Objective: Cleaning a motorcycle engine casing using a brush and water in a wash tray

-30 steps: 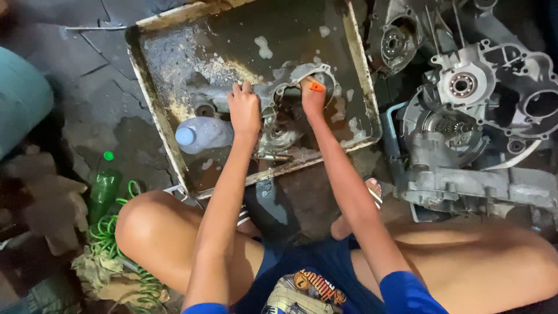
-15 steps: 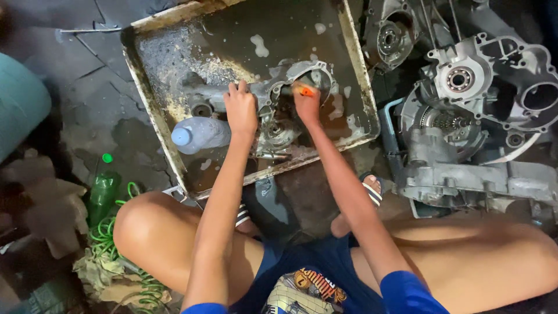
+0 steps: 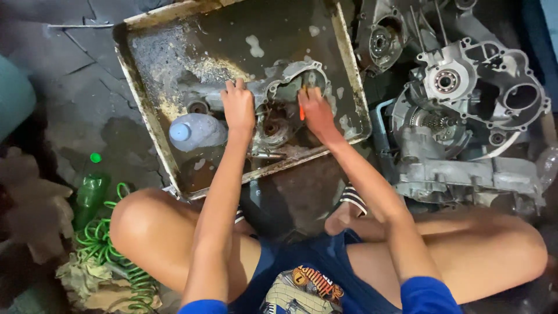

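A shallow rusty metal tray fills the upper centre of the frame. In it lies a grey metal engine casing; a clear plastic bottle lies left of the casing. More grey engine casings sit on the floor at right.

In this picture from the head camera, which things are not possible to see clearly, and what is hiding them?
- Head view: the orange-handled tool is mostly hidden by the right hand; its working end cannot be told.
- The engine casing in the metal tray is partly covered by the left hand, foam and dirty liquid.
- The clear bottle: contents unclear.
- The teal object is cut off by the left edge.
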